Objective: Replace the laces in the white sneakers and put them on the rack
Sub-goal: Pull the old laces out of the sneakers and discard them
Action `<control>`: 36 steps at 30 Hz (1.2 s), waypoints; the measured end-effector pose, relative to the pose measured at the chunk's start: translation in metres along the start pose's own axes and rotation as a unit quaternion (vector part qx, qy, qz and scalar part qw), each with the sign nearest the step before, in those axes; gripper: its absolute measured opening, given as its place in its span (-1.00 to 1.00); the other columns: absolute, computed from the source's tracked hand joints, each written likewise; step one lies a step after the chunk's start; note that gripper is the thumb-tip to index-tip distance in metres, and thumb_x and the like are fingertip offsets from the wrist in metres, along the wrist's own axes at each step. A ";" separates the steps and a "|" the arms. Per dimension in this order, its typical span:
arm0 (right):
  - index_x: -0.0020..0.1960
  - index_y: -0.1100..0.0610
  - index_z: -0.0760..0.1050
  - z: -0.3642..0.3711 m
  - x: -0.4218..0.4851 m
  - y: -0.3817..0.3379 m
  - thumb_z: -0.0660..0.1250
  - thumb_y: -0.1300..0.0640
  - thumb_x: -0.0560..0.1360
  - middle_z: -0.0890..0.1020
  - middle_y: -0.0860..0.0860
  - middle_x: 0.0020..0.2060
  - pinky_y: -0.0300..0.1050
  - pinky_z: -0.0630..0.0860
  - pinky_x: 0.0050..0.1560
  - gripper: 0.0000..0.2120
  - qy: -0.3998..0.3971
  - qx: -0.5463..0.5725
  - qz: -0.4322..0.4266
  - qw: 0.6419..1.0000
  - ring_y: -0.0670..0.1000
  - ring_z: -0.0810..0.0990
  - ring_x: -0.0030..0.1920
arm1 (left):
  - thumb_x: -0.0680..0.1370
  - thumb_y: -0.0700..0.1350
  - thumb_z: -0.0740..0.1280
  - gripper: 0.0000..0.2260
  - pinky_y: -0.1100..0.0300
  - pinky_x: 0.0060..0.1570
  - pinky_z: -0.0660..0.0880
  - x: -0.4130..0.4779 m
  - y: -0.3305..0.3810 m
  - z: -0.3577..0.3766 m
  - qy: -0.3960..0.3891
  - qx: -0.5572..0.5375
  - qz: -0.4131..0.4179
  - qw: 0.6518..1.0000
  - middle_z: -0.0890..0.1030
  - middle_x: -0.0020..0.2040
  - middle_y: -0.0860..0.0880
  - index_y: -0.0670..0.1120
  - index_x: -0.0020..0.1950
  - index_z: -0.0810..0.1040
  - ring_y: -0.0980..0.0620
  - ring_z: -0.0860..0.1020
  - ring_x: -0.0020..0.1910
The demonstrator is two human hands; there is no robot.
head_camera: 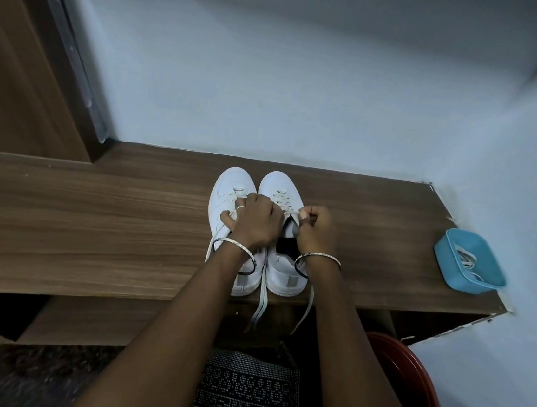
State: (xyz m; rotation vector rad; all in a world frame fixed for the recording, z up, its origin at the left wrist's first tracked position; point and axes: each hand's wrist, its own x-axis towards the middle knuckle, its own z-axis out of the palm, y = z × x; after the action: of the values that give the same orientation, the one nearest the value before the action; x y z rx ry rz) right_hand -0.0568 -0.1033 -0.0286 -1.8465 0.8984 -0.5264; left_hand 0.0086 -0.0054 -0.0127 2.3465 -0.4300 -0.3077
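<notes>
Two white sneakers stand side by side on the wooden rack top (pixel 93 218), toes toward the wall: the left sneaker (pixel 229 186) and the right sneaker (pixel 282 188). My left hand (pixel 253 221) lies across both shoes with fingers curled over the lacing of the right one. My right hand (pixel 316 228) pinches a white lace (pixel 292 213) at the right sneaker's eyelets. Loose lace ends (pixel 259 305) hang over the rack's front edge. Both hands hide the tongues.
A blue plastic tub (pixel 481 278) with white laces inside sits at the rack's right end. A red bucket (pixel 414 377) stands on the floor below right. A patterned mat (pixel 247 396) lies under me. Wall behind, wooden door frame at left.
</notes>
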 end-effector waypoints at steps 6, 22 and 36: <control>-0.21 -0.08 0.46 0.007 0.003 0.003 0.28 0.15 0.55 0.60 -0.08 -0.21 0.18 0.55 0.14 -0.80 0.022 0.065 0.039 0.997 0.12 0.63 -0.02 | 0.51 0.07 0.07 -0.67 -0.20 0.38 0.07 -0.004 0.012 -0.019 -0.091 -0.057 -0.040 0.993 0.49 0.21 0.00 0.04 -0.05 0.61 -0.10 0.24 0.40; -0.11 0.09 0.61 -0.131 -0.031 -0.235 0.30 0.16 0.57 0.72 0.02 -0.22 -0.17 0.47 -0.18 -0.86 0.015 0.201 -0.338 0.919 0.01 0.68 -0.18 | 0.52 0.07 0.35 -0.86 -0.12 0.26 0.10 -0.002 0.017 -0.028 0.020 0.087 0.063 0.994 0.60 0.00 0.08 0.08 -0.06 0.68 -0.06 0.39 0.28; 0.08 0.05 0.64 -0.024 -0.002 -0.027 0.35 0.29 0.48 0.67 -0.03 -0.01 -0.31 0.48 -0.16 -0.75 -0.103 -0.108 -0.111 0.983 -0.11 0.59 -0.11 | 0.55 -0.27 0.20 -0.76 0.29 -0.21 0.35 0.007 0.038 -0.059 -0.139 -0.337 -0.073 0.928 0.51 -0.43 -0.03 -0.13 -0.33 0.42 0.05 0.45 -0.30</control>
State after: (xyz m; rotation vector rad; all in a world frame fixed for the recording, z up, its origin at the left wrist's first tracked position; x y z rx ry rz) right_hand -0.0649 -0.1094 0.0064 -2.1705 0.6339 -0.3746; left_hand 0.0271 0.0020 0.0553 1.6617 -0.2277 -0.7386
